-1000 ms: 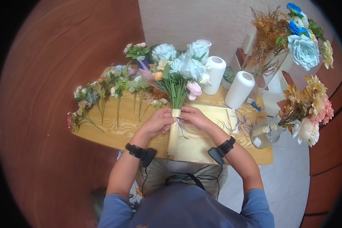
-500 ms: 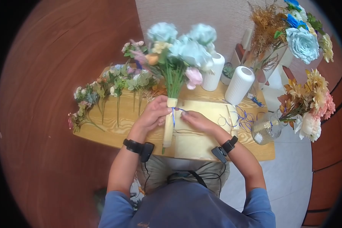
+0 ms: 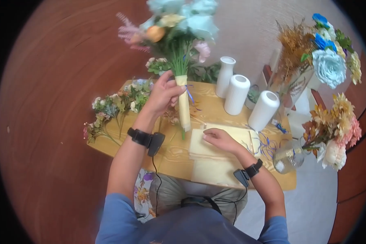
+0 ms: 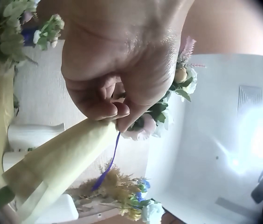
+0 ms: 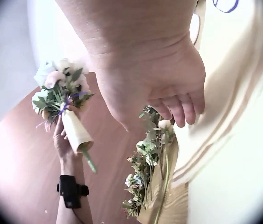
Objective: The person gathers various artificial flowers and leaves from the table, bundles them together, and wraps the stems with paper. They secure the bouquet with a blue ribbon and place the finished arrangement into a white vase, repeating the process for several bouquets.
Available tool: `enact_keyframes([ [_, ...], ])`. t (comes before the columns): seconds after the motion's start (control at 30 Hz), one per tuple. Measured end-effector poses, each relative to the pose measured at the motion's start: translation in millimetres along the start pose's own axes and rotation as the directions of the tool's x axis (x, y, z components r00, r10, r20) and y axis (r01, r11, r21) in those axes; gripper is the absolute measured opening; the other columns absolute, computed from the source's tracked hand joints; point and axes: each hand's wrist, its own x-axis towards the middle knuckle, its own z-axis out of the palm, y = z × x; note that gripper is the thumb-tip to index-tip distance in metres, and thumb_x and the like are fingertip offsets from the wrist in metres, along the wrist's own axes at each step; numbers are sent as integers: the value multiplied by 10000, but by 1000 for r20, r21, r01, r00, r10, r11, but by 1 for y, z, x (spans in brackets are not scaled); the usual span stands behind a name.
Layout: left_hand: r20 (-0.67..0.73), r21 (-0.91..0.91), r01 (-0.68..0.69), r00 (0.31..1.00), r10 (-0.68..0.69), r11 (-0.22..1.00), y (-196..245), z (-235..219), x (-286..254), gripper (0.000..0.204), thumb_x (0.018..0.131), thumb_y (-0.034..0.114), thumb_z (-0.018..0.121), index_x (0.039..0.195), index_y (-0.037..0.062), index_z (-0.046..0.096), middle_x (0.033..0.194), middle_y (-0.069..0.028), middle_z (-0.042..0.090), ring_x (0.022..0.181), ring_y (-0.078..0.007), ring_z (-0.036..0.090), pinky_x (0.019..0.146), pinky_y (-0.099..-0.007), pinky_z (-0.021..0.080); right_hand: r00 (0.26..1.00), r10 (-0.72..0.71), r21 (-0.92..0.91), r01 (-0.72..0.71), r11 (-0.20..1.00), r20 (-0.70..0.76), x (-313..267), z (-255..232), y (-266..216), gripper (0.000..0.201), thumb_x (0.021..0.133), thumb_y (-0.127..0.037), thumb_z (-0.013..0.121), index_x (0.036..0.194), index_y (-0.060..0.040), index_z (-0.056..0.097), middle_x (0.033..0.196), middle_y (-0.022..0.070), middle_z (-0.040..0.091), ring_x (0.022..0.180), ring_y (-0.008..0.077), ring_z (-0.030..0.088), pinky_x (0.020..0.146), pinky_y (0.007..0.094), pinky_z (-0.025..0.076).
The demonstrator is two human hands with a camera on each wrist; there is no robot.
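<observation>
A bouquet [image 3: 180,57] of pale blue roses with pink, orange and cream flowers is lifted above the table. Pale yellow paper [image 3: 184,112] wraps its stems, and green stem ends stick out below. My left hand [image 3: 166,94] grips the wrap near its top, fingers and thumb around it. A thin blue ribbon [image 3: 190,96] hangs there; in the left wrist view its purple-blue tail [image 4: 107,173] dangles under the fingers. My right hand [image 3: 219,139] holds nothing, its fingers loosely bent over the pale yellow paper sheets [image 3: 209,171].
White vases [image 3: 237,95] stand at the back of the wooden table [image 3: 173,156]. Loose flower sprigs [image 3: 110,110] lie at the left. Tangled blue ribbon [image 3: 268,145] and a glass vase [image 3: 288,156] with flowers are on the right. A tall arrangement [image 3: 328,67] rises behind.
The bouquet has risen and moved away from me in my left hand. My right hand has let go of the ribbon and drawn back to the right, over the paper sheets.
</observation>
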Motion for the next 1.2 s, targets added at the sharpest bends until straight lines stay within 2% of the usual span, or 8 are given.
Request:
enact_keyframes([
  [0.13,-93,135,-80,991,93,988,13,-5,46,469,825,5,664,1222,23,416,723,-9,562,486,-42,462,388,-182,367,977,-120,-298,64,952,-175,13,-43,-52,365,886,-270,655,1070,45,636,926,90,682,847,140,631,773,283,507],
  [0.2,-106,202,-128,983,151,971,19,-5,73,463,823,16,664,1218,15,421,734,-12,563,514,-52,484,402,-189,381,936,-173,-368,51,928,-307,23,-71,-86,348,840,-287,663,1023,9,666,875,165,684,812,213,663,735,326,513],
  [0.33,-124,207,-139,978,167,968,37,-6,127,458,845,40,647,1238,15,413,765,-23,579,555,-62,516,444,-194,427,836,-317,-572,6,820,-447,66,-132,-135,378,786,-287,684,991,30,664,882,179,689,825,284,674,752,351,521],
  [0.57,-104,74,-187,976,194,980,33,-14,191,669,843,84,666,1386,-3,285,825,-81,628,579,-93,568,486,-248,492,829,-305,-742,-182,645,-468,164,-202,-137,641,661,-358,762,1119,57,593,1119,238,621,1035,348,605,885,394,481],
  [0.67,-131,89,-222,964,232,971,28,-15,205,569,874,96,643,1332,4,318,793,-60,606,561,-71,548,469,-218,490,870,-202,-781,-273,562,-449,194,-214,-131,743,607,-373,804,1144,79,559,1140,262,602,1065,361,590,896,392,476],
  [0.73,-126,94,-251,957,262,963,26,-19,217,570,875,96,643,1332,3,315,799,-65,609,561,-72,550,473,-221,491,917,15,-757,-338,560,-398,208,-220,-125,899,579,-393,811,1220,140,476,1178,286,567,1112,363,562,947,365,443],
  [1.07,-59,45,-381,922,383,924,11,-10,260,507,890,91,624,1305,31,338,839,-89,631,569,-74,557,492,-237,501,898,19,-746,-377,549,-439,233,-227,-105,705,594,-396,811,1061,92,609,1037,248,644,963,338,636,842,368,495],
  [1.2,-63,71,-392,916,397,917,11,-2,269,504,890,90,623,1305,27,342,840,-91,633,566,-76,559,490,-238,501,935,-35,-744,-259,616,-354,233,-211,-104,697,580,-397,810,1044,83,610,1008,229,650,933,328,639,826,365,495],
])
